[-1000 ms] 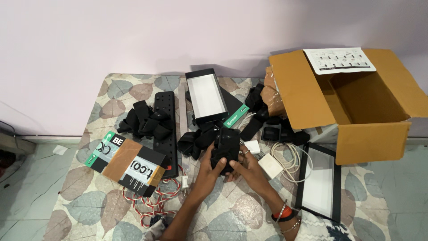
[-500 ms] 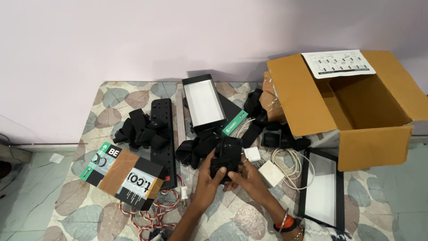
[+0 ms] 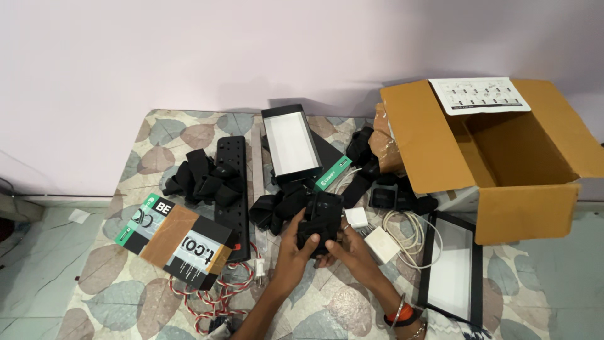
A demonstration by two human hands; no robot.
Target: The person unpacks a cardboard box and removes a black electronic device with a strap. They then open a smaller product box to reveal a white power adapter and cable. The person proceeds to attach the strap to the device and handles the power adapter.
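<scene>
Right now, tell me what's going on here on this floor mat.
A person holds a black device in both hands, left hand gripping its lower side, right hand under it. Around them on the leaf-patterned mat lie black straps, a black power strip, white chargers and an open cardboard box.

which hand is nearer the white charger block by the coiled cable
Right. The right hand lies just left of the white charger block, almost touching it. The left hand is farther left, across the black device both hands hold.
</scene>
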